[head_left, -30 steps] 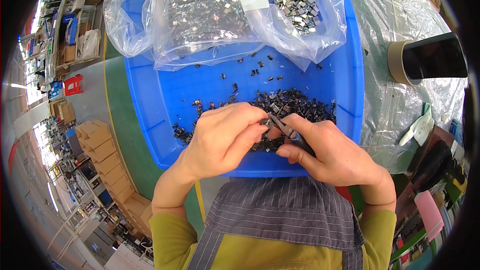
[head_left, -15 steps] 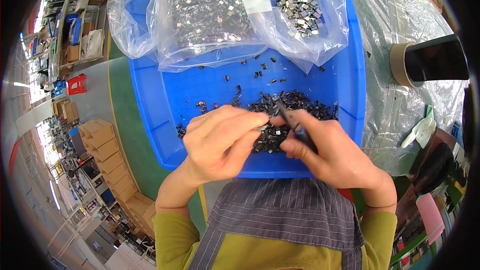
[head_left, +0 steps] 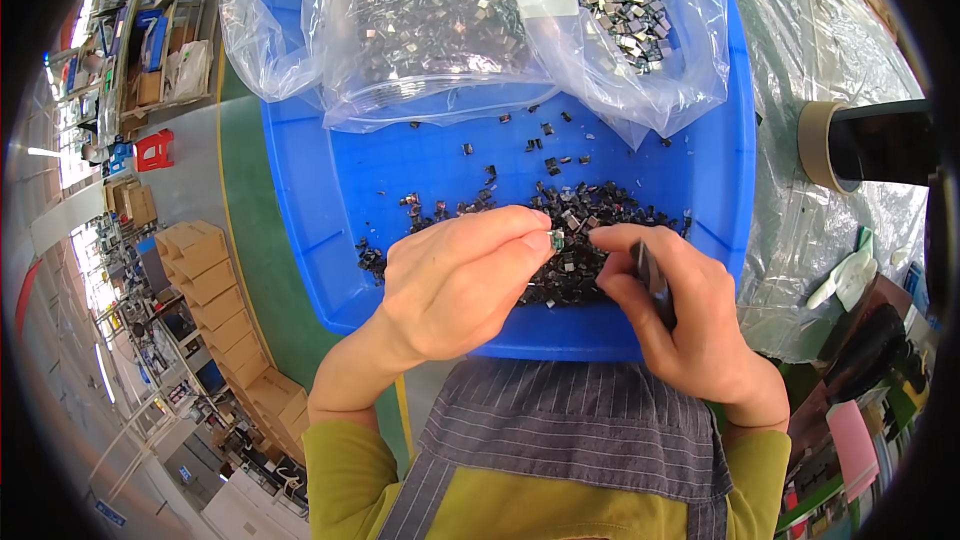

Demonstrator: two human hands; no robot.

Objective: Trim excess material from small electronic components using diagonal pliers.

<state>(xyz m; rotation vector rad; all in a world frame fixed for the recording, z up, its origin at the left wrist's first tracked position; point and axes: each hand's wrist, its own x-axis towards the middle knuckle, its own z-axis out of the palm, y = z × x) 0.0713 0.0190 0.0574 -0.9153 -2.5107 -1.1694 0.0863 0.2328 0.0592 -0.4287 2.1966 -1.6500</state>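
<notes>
Between the thumb and fingertips of my left hand (head_left: 450, 280) is a small silver-and-green component (head_left: 557, 239), mostly covered by the fingers. My right hand (head_left: 685, 310), just to its right, is closed around a slim dark hand tool (head_left: 655, 285); whether it is tweezers or small pliers I cannot tell. Both hands hover over the near part of a blue plastic bin (head_left: 400, 160). Beneath them lies a heap of small dark, shiny parts (head_left: 600, 208), partly hidden by the hands.
At the bin's far side lies a clear plastic bag (head_left: 430, 30) of small parts. To its right, an open clear bag (head_left: 625, 15) holds silvery square pieces. A tape roll (head_left: 822, 145), a dark device (head_left: 885, 140) and a white-green glove (head_left: 848, 270) rest on plastic sheeting.
My right hand has drawn back to the right with the tool, away from my left fingertips. The component in my left hand now shows more. The whole view has shifted slightly.
</notes>
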